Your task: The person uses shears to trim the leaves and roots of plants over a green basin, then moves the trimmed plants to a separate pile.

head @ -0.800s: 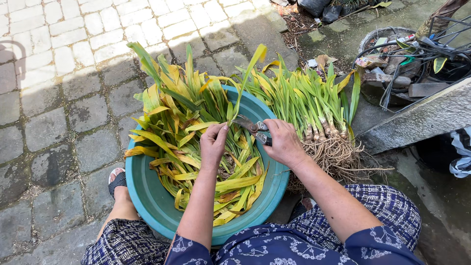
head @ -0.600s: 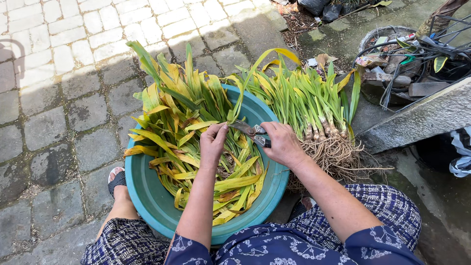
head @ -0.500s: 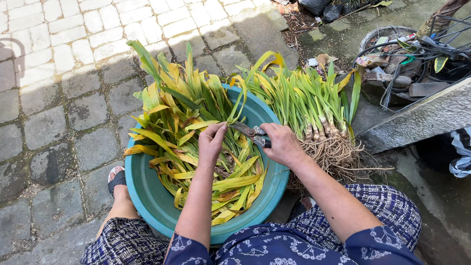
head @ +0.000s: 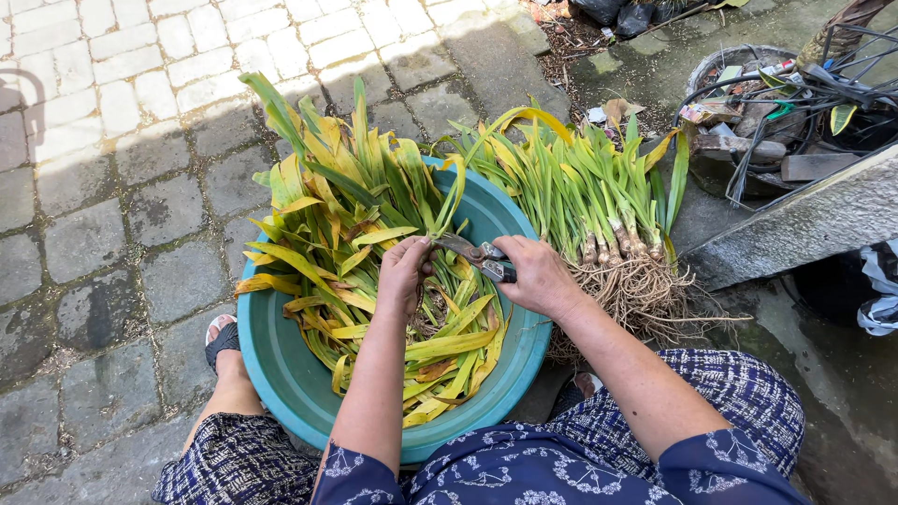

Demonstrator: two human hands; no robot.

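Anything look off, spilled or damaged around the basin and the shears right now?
Nothing is spilled or broken. The teal basin sits level, though long yellowing leaves overhang its far rim. The right hand grips the shears over the basin; the left hand pinches a leaf. The rooted plant bundle lies tidy beside it.

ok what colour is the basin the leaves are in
Teal, a blue-green plastic basin, clearest along its bare rim in the head view.

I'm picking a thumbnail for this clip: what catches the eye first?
The teal basin heaped with yellow-green leaves fills the middle. Above it, the right hand holds garden shears and the left hand grips a leaf. To the right, a bundle of green plants with tangled roots lies on the pavement.
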